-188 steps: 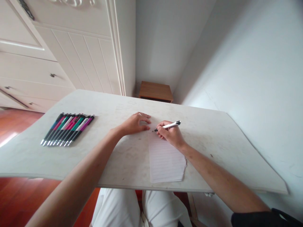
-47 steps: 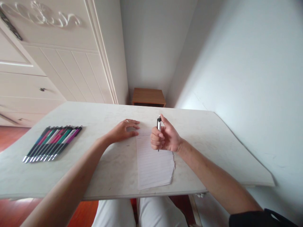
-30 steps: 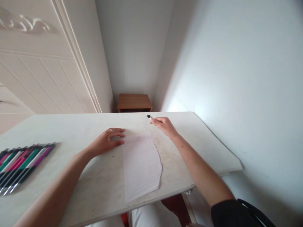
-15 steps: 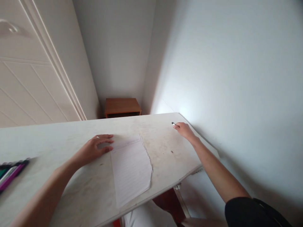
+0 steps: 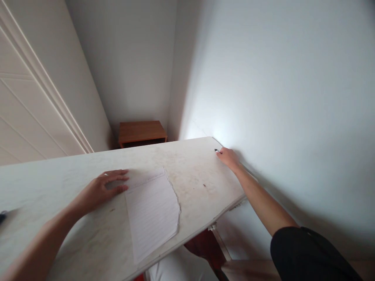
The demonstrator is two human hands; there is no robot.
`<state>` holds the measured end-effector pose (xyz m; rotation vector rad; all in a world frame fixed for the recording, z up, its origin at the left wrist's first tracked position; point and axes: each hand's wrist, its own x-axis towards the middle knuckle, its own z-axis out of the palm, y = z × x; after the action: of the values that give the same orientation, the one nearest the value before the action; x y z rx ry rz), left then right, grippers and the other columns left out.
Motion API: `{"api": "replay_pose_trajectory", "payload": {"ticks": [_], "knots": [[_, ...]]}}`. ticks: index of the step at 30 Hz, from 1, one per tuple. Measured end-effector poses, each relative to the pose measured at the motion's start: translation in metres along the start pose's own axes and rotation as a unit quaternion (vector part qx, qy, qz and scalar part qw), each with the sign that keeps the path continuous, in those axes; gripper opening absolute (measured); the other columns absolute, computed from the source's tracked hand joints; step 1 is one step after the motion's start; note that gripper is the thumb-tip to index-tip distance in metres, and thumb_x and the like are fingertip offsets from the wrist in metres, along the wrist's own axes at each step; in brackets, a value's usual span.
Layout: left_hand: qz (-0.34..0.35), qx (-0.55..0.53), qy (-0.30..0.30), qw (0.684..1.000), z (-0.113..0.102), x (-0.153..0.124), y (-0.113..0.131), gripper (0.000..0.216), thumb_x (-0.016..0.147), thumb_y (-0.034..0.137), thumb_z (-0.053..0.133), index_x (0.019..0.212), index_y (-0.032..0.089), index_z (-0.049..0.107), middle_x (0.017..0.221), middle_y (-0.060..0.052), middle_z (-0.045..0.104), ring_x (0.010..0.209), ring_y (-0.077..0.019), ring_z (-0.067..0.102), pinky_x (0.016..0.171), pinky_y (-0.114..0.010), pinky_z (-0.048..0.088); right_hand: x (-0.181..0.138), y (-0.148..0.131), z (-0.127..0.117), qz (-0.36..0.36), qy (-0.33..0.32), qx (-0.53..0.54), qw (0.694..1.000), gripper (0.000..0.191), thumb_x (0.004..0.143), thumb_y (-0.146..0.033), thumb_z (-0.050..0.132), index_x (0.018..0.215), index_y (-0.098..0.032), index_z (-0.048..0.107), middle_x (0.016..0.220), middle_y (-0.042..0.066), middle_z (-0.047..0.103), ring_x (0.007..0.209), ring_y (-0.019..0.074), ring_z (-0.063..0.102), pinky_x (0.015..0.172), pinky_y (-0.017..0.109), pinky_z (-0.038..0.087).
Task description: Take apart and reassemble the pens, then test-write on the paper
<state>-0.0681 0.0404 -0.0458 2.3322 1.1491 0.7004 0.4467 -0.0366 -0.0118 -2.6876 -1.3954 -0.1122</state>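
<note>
A sheet of lined paper with a torn right edge and a line of faint writing near its top lies on the white table. My left hand rests palm down at the paper's upper left edge, fingers stretched out, a ring on one finger. At the table's far right, beside the wall, my right hand is closed on a pen. Only the pen's dark tip end shows beyond the fingers; its rest is hidden in the hand.
The wall runs close along the table's right side. Beyond the far edge stands a low brown wooden cabinet. A dark object's end enters at the left border. A pale panelled door is at the left.
The view has turned right, so the paper, table and left hand sit farther left. My right hand has shifted right over the table with the pen. The coloured markers have mostly left the view.
</note>
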Motion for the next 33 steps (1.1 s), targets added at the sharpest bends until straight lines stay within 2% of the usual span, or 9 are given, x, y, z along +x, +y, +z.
{"api": "replay_pose_trajectory", "payload": {"ticks": [2, 5, 8, 12, 18, 24, 29, 31, 33], "knots": [[0.003, 0.001, -0.002, 1.000, 0.000, 0.000, -0.001, 0.054, 0.069, 0.074, 0.061, 0.095, 0.030, 0.077, 0.122, -0.005, 0.068, 0.113, -0.0308, 0.063, 0.102, -0.043, 0.048, -0.001, 0.001, -0.001, -0.003, 0.011, 0.000, 1.000, 0.034, 0.092, -0.043, 0.049, 0.099, -0.017, 0.069, 0.103, 0.016, 0.072, 0.094, 0.0259, 0.066, 0.072, 0.031, 0.044], [0.001, -0.008, -0.001, 1.000, 0.000, 0.000, -0.001, 0.054, 0.069, 0.074, 0.061, 0.096, 0.029, 0.077, 0.122, -0.005, 0.068, 0.114, -0.0312, 0.062, 0.102, -0.044, 0.048, -0.006, -0.002, -0.002, -0.028, 0.070, 0.023, 0.997, 0.034, 0.094, -0.041, 0.045, 0.104, -0.017, 0.067, 0.104, 0.014, 0.069, 0.093, 0.0238, 0.064, 0.074, 0.030, 0.043], [0.000, -0.015, -0.003, 1.000, 0.000, 0.000, -0.001, 0.053, 0.069, 0.072, 0.063, 0.095, 0.028, 0.077, 0.122, -0.006, 0.069, 0.114, -0.0316, 0.062, 0.103, -0.045, 0.047, -0.012, -0.013, -0.004, -0.088, 0.133, 0.084, 0.984, 0.028, 0.093, -0.036, 0.046, 0.097, -0.018, 0.067, 0.091, 0.010, 0.069, 0.081, 0.0207, 0.062, 0.071, 0.029, 0.041], [0.001, -0.027, -0.006, 1.000, -0.001, -0.004, 0.007, 0.048, 0.072, 0.065, 0.064, 0.094, 0.024, 0.077, 0.121, -0.008, 0.069, 0.114, -0.0304, 0.062, 0.104, -0.045, 0.046, -0.025, -0.050, -0.004, -0.189, 0.150, 0.189, 0.952, 0.023, 0.087, -0.033, 0.050, 0.092, -0.019, 0.067, 0.072, 0.004, 0.064, 0.066, 0.0176, 0.056, 0.065, 0.027, 0.040], [0.002, -0.042, -0.002, 0.999, -0.001, -0.009, 0.019, 0.032, 0.075, 0.046, 0.069, 0.094, 0.021, 0.076, 0.121, -0.010, 0.068, 0.116, -0.0275, 0.060, 0.106, -0.042, 0.045, -0.065, -0.137, -0.002, -0.321, 0.049, 0.294, 0.899, 0.023, 0.084, -0.034, 0.052, 0.087, -0.019, 0.069, 0.063, 0.001, 0.063, 0.057, 0.0150, 0.054, 0.060, 0.026, 0.040], [0.012, -0.055, 0.003, 0.998, 0.000, -0.013, 0.024, 0.023, 0.078, 0.034, 0.071, 0.096, 0.021, 0.076, 0.123, -0.010, 0.067, 0.118, -0.0258, 0.059, 0.105, -0.041, 0.044, -0.110, -0.213, 0.011, -0.458, -0.063, 0.295, 0.836, 0.024, 0.087, -0.028, 0.048, 0.083, -0.019, 0.070, 0.079, 0.005, 0.071, 0.067, 0.0163, 0.061, 0.066, 0.026, 0.043], [0.002, -0.061, 0.052, 0.997, -0.004, -0.015, 0.021, 0.014, 0.082, 0.026, 0.065, 0.090, 0.021, 0.075, 0.109, -0.008, 0.073, 0.104, -0.0229, 0.065, 0.096, -0.037, 0.049, -0.114, -0.232, 0.025, -0.493, -0.065, 0.262, 0.827, 0.023, 0.089, -0.029, 0.048, 0.089, -0.022, 0.070, 0.084, 0.004, 0.072, 0.073, 0.0176, 0.063, 0.070, 0.027, 0.043], [-0.023, -0.011, 0.103, 0.994, -0.014, -0.017, 0.022, 0.015, 0.084, 0.023, 0.060, 0.087, 0.020, 0.075, 0.099, -0.007, 0.074, 0.097, -0.0223, 0.065, 0.091, -0.036, 0.050, -0.112, -0.232, 0.028, -0.483, -0.067, 0.280, 0.827, 0.023, 0.088, -0.030, 0.049, 0.091, -0.022, 0.070, 0.083, 0.004, 0.072, 0.070, 0.0172, 0.063, 0.068, 0.027, 0.043], [-0.085, 0.073, 0.179, 0.977, -0.029, -0.021, 0.025, 0.018, 0.086, 0.022, 0.056, 0.085, 0.019, 0.074, 0.091, -0.007, 0.074, 0.092, -0.0231, 0.064, 0.086, -0.036, 0.049, -0.110, -0.230, 0.029, -0.483, -0.074, 0.292, 0.822, 0.024, 0.088, -0.032, 0.050, 0.092, -0.021, 0.070, 0.082, 0.004, 0.072, 0.068, 0.0172, 0.062, 0.066, 0.027, 0.043]]}}
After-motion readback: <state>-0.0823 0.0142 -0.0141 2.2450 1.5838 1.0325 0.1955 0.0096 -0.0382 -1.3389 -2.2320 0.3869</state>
